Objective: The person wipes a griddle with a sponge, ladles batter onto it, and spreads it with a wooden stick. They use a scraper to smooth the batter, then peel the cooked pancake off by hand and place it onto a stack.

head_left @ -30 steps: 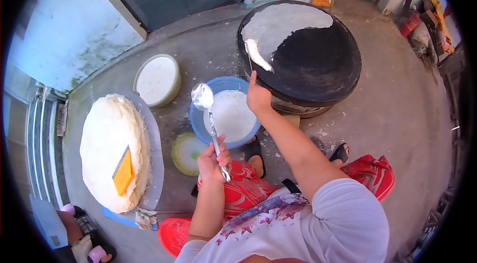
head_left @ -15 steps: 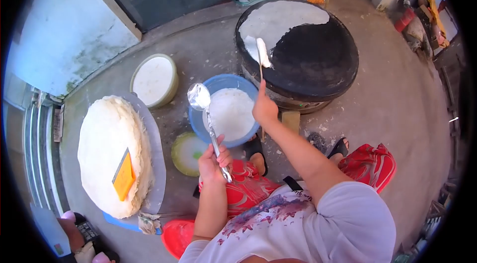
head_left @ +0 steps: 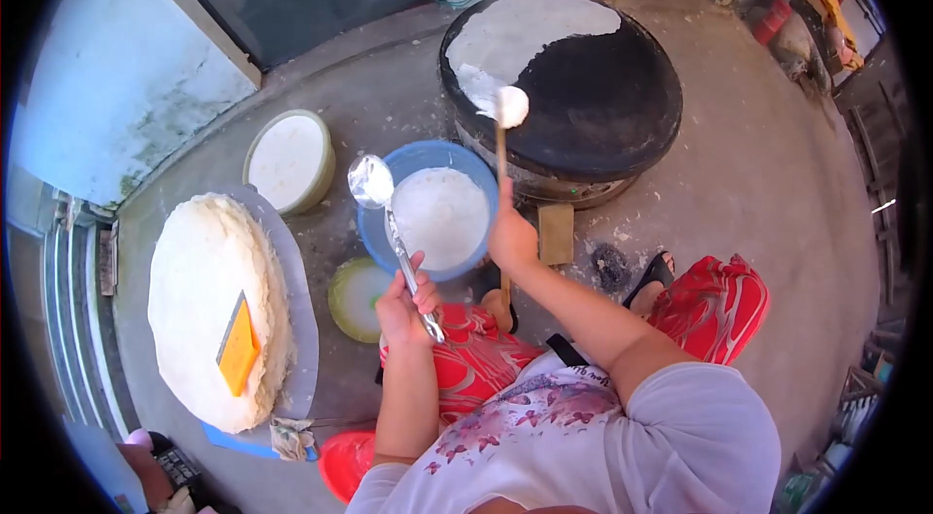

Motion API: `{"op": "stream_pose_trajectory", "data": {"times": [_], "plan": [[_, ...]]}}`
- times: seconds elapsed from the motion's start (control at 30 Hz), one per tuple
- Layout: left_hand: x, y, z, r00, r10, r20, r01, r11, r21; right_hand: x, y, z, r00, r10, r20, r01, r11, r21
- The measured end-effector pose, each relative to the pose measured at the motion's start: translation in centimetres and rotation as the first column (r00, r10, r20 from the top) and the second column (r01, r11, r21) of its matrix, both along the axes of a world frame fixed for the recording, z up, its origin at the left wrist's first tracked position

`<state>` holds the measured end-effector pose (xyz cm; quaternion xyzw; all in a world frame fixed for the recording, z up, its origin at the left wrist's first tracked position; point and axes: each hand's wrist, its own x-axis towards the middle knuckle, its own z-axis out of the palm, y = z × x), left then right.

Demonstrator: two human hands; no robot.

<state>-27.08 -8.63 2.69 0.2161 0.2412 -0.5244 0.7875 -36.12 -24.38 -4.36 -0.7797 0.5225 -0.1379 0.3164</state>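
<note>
Spreader (head_left: 501,150), a wooden stick w/ batter-coated head, reaches onto the near-left part of the black griddle (head_left: 612,96), its head at the edge of the white batter sheet (head_left: 525,28). Right hand (head_left: 512,240) is closed round its handle. Left hand (head_left: 406,298) has its fingers wrapped on a metal ladle (head_left: 372,182), whose bowl is raised over the left rim of the blue basin (head_left: 428,151), btwn person & griddle. Further left: white tub (head_left: 287,159), green bowl (head_left: 355,295), flatbread stack (head_left: 204,300) w/ orange scraper (head_left: 238,357) on top.

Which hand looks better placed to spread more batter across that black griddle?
The right, probably. The right hand grips the spreader, whose batter-coated head is over the griddle. The left hand holds a ladle by the blue bowl, short of it.
</note>
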Motion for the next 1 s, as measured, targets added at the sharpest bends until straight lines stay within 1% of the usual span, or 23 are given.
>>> {"op": "stream_pose_trajectory", "data": {"times": [0.03, 0.07, 0.13, 0.17, 0.27, 0.33, 0.37, 0.4, 0.43, 0.47, 0.53, 0.57, 0.6, 0.67, 0.7, 0.73, 0.77, 0.8, 0.83, 0.87, 0.93, 0.97, 1.0], "plan": [[0.0, -0.1, 0.1, 1.000, -0.001, 0.022, 0.001, 1.000, 0.004, 0.9, -0.6, -0.9, 0.987, 0.108, -0.119, -0.113, 0.993, -0.036], [-0.1, -0.2, 0.1, 0.999, -0.004, 0.047, 0.004, 1.000, 0.006, 1.7, -1.3, -1.8, 0.988, 0.105, -0.115, -0.108, 0.994, -0.029], [-0.1, -0.4, 0.4, 0.999, -0.016, 0.037, 0.016, 1.000, 0.002, 2.9, -3.0, -2.4, 0.988, 0.019, -0.154, -0.039, 0.991, -0.130], [0.0, -0.2, 0.6, 0.999, -0.024, 0.022, 0.024, 1.000, -0.002, 2.3, -3.8, -2.1, 0.986, -0.030, -0.166, 0.022, 0.998, -0.051], [0.1, -0.2, 0.3, 1.000, -0.024, -0.004, 0.024, 1.000, -0.013, -1.5, -2.0, -0.2, 0.990, -0.057, -0.126, 0.058, 0.998, 0.007], [0.5, -0.2, -0.4, 1.000, -0.027, -0.004, 0.027, 0.998, -0.061, -2.3, -0.9, 0.3, 0.992, -0.051, -0.116, 0.055, 0.998, 0.035], [0.4, 0.0, -0.8, 1.000, -0.023, -0.004, 0.023, 0.996, -0.090, -2.0, -0.6, -0.1, 0.992, 0.025, -0.121, -0.026, 1.000, -0.007], [0.2, 0.1, -0.8, 1.000, -0.025, -0.004, 0.025, 0.996, -0.081, -1.7, -0.2, -0.7, 0.987, 0.101, -0.126, -0.107, 0.993, -0.044], [0.2, -0.1, -0.7, 1.000, -0.023, 0.005, 0.023, 0.997, -0.073, -0.9, -0.9, -1.1, 0.977, 0.137, -0.164, -0.147, 0.988, -0.048], [0.2, -0.3, -0.6, 1.000, -0.023, 0.018, 0.024, 0.997, -0.071, -0.9, -1.9, -1.2, 0.978, 0.134, -0.157, -0.142, 0.989, -0.045], [0.3, -0.3, -0.2, 0.999, -0.043, 0.027, 0.045, 0.997, -0.057, -1.8, -3.2, -0.1, 0.981, 0.000, -0.193, 0.010, 0.999, 0.050], [0.2, -0.4, -0.2, 0.998, -0.058, 0.023, 0.059, 0.997, -0.047, -2.9, -3.1, -0.9, 0.986, -0.046, -0.163, 0.046, 0.999, -0.001], [0.3, -0.4, -0.3, 0.998, -0.064, 0.022, 0.065, 0.996, -0.055, -3.8, -2.5, -0.6, 0.985, -0.053, -0.164, 0.052, 0.999, -0.009], [0.4, -0.3, -0.6, 0.998, -0.054, 0.014, 0.055, 0.996, -0.069, -5.7, -1.1, 0.5, 0.990, -0.061, -0.126, 0.067, 0.997, 0.042], [0.3, -0.5, -0.6, 0.998, -0.059, 0.012, 0.060, 0.996, -0.068, -5.3, -0.3, 1.2, 0.983, -0.087, -0.162, 0.095, 0.995, 0.044], [0.1, -0.6, -0.4, 0.999, -0.041, 0.023, 0.042, 0.998, -0.050, -5.1, -0.3, 0.4, 0.983, -0.089, -0.163, 0.098, 0.994, 0.048], [0.0, -0.7, -0.2, 0.999, -0.023, 0.038, 0.024, 0.999, -0.030, -4.7, -0.5, -1.3, 0.982, 0.018, -0.187, -0.030, 0.998, -0.061], [0.0, -0.8, -0.3, 0.999, -0.026, 0.043, 0.027, 0.999, -0.026, -4.3, -0.8, -1.9, 0.969, 0.119, -0.217, -0.158, 0.973, -0.170], [0.0, -0.9, -0.3, 0.999, -0.036, 0.035, 0.037, 0.999, -0.030, -4.3, -1.6, -2.3, 0.961, 0.084, -0.265, -0.130, 0.979, -0.159], [0.1, -0.9, -0.3, 0.999, -0.047, 0.026, 0.048, 0.998, -0.032, -5.1, -2.2, -2.6, 0.963, 0.082, -0.258, -0.125, 0.980, -0.156], [0.2, -0.6, -0.6, 0.997, -0.059, 0.039, 0.060, 0.998, -0.028, -7.7, -3.0, -0.9, 0.980, -0.033, -0.195, 0.028, 0.999, -0.030], [0.1, -0.9, -0.6, 0.997, -0.069, 0.046, 0.071, 0.997, -0.032, -8.8, -2.8, 0.3, 0.975, -0.042, -0.218, 0.050, 0.998, 0.031], [0.1, -1.2, -0.5, 0.996, -0.075, 0.042, 0.077, 0.996, -0.043, -9.4, -2.5, 0.8, 0.974, -0.051, -0.222, 0.057, 0.998, 0.020]]}}
